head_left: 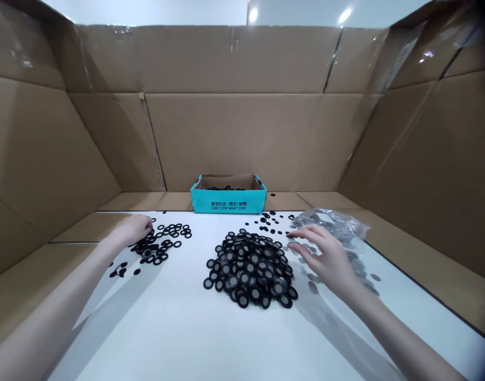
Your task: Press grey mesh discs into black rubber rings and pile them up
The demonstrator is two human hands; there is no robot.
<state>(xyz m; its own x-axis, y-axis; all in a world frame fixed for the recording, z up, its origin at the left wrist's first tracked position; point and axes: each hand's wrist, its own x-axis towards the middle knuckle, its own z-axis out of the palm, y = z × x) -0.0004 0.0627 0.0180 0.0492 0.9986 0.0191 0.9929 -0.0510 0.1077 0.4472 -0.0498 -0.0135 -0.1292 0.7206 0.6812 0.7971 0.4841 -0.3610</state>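
My left hand point(136, 228) is at the far left of the table, its fingers curled down over a scatter of black rings point(158, 248). The fingertips are partly hidden, and what they pinch, if anything, cannot be made out. On the right, my right hand point(325, 256) hovers with thumb and forefinger apart. Small black discs point(265, 219) lie scattered beyond its fingertips, one dark spot right by the forefinger. Between the hands sits a large heap of black-rimmed discs with grey centres point(250, 267). Loose grey discs point(312, 287) lie under and around my right hand.
A turquoise box point(228, 201) with dark pieces inside stands at the back centre. Behind my right hand lies a clear plastic bag point(333, 222) of grey discs. Cardboard walls point(234, 137) enclose the white table point(179, 328) at the back and both sides.
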